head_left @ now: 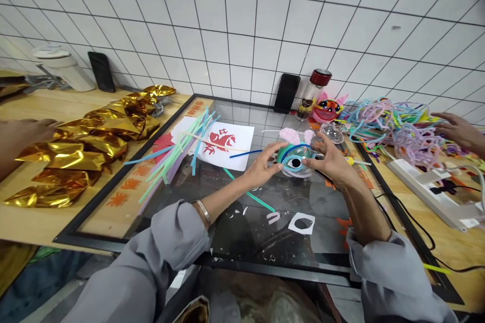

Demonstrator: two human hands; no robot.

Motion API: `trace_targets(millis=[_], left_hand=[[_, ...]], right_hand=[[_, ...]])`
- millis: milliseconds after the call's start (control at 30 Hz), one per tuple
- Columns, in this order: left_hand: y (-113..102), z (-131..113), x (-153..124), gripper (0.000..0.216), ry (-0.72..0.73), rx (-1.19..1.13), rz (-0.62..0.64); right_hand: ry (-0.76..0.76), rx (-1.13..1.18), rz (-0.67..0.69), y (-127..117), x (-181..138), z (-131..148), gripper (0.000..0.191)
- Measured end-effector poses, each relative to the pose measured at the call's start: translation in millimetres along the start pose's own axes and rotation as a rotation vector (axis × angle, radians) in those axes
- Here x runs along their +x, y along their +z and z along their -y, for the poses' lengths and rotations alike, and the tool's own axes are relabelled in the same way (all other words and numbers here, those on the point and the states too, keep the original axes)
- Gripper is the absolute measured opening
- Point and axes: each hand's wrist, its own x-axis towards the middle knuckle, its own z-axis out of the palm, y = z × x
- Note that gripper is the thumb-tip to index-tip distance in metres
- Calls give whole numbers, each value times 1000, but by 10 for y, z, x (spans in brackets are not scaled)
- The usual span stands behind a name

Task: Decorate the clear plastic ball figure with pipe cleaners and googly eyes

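Observation:
Between my hands is a craft figure (299,154), a clear round shell wound with green and blue pipe cleaners, with pink fuzzy ears and a black-and-white eye (296,163) on its front. My left hand (264,165) grips its left side, thumb beside the eye. My right hand (329,160) holds the other side, with the thumb at the eye's right edge. A dark blue pipe cleaner (245,153) sticks out leftward near my left fingers. Below lie a green pipe cleaner (260,201), a small bent pale piece (273,217) and white paper with a round hole (307,228).
A pipe-cleaner bundle (170,154) crosses white paper (242,136) with a red cutout. Gold foil pieces (109,128), a glass bottle (311,92), a pink figure (328,107), tangled pipe cleaners (394,121) and a power strip (424,186) surround me. Other people's hands show at both sides.

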Motion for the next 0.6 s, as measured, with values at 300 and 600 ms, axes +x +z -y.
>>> trace_targets(millis=[300, 600], left_hand=[[9, 44, 37, 57, -47, -122, -26], [8, 66, 42, 58, -52, -150, -37]], right_hand=[[56, 19, -50, 41, -14, 28, 114], [50, -3, -60, 40, -37, 8, 111]])
